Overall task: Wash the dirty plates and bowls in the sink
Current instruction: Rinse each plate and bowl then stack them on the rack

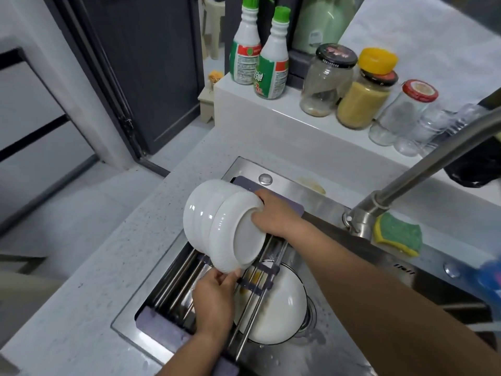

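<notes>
A stack of white bowls [217, 223] is tilted on its side above the left part of the steel sink [320, 191], bottoms facing me. My right hand [276, 215] grips the stack at its upper right rim. My left hand [214, 299] pinches the lower rim of the nearest bowl from below. Under them a metal-rod drying rack [176, 283] spans the sink. Below the rack a white plate with yellowish residue [282, 308] lies in the basin, partly hidden by the rods.
A steel faucet [423, 169] arches over the sink from the right. A green-and-yellow sponge [398, 234] lies at its base. Two detergent bottles [257, 52] and several glass jars [363, 99] stand on the white ledge behind. Speckled counter [95, 267] lies to the left.
</notes>
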`<move>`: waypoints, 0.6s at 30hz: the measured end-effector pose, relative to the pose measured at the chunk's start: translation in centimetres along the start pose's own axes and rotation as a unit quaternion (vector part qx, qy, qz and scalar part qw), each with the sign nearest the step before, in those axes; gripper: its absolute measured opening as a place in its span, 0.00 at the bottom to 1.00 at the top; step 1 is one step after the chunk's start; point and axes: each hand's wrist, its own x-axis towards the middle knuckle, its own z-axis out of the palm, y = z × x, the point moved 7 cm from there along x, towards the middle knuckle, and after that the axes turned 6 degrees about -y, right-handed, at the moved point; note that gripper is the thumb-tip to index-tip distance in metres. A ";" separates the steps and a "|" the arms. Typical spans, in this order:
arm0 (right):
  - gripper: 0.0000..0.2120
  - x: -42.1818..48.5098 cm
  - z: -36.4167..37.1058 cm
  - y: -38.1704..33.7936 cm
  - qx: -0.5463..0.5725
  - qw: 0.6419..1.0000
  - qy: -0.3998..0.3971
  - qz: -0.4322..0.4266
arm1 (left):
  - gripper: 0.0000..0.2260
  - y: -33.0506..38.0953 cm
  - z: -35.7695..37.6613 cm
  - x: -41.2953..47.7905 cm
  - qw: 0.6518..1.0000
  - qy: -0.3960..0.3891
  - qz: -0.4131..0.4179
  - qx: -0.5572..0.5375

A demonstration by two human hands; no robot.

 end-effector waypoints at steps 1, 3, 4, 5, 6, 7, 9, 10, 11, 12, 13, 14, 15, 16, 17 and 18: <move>0.25 0.4 0.3 0.0 -0.015 1.000 0.004 0.000 | 0.07 0.0 0.1 0.0 1.000 0.003 -0.007 0.006; 0.25 0.9 0.6 0.0 -0.043 0.999 0.012 0.003 | 0.07 0.2 0.2 0.4 1.000 -0.003 -0.016 0.016; 0.26 1.0 0.8 0.1 -0.049 0.999 0.014 0.007 | 0.08 0.3 0.2 0.7 1.000 -0.007 -0.014 0.022; 0.27 1.1 1.0 0.2 -0.053 0.998 0.016 0.010 | 0.08 0.4 0.1 0.9 0.999 -0.013 -0.012 0.031; 0.28 1.1 1.2 0.2 -0.055 0.998 0.018 0.011 | 0.09 0.6 0.1 1.2 0.999 -0.018 -0.010 0.042; 0.29 1.1 1.3 0.3 -0.057 0.998 0.021 0.010 | 0.11 0.6 0.0 1.3 0.998 -0.023 -0.011 0.053; 0.29 1.0 1.3 0.4 -0.053 0.998 0.028 0.004 | 0.14 0.8 -0.1 1.4 0.997 -0.031 -0.014 0.073; 0.29 0.8 1.3 0.6 -0.044 0.999 0.031 0.000 | 0.15 0.9 -0.1 1.3 0.996 -0.035 -0.014 0.082; 0.29 0.7 1.2 0.7 -0.031 0.999 0.034 -0.003 | 0.17 1.0 -0.3 1.5 0.995 -0.038 -0.015 0.095; 0.29 0.3 1.2 1.1 -0.013 0.999 0.035 -0.007 | 0.20 0.9 -0.2 1.5 0.993 -0.044 -0.020 0.111; 0.29 0.0 1.1 1.4 0.006 0.999 0.037 -0.010 | 0.23 0.8 -0.3 1.6 0.990 -0.050 -0.029 0.126; 0.28 -0.7 1.1 1.8 0.023 0.999 0.040 -0.013 | 0.26 0.7 -0.2 1.7 0.988 -0.058 -0.042 0.137; 0.27 -1.1 1.1 2.1 0.036 0.998 0.049 -0.015 | 0.28 0.4 -0.3 1.8 0.986 -0.064 -0.055 0.143; 0.24 -1.8 0.9 2.6 0.049 0.997 0.065 -0.017 | 0.28 0.3 -0.2 1.7 0.986 -0.072 -0.064 0.139; 0.22 -2.5 0.5 3.2 0.062 0.994 0.089 -0.019 | 0.27 0.3 -0.1 1.6 0.986 -0.079 -0.073 0.126; 0.21 -3.3 0.1 3.8 0.076 0.990 0.120 -0.020 | 0.25 0.2 0.0 1.4 0.988 -0.086 -0.082 0.103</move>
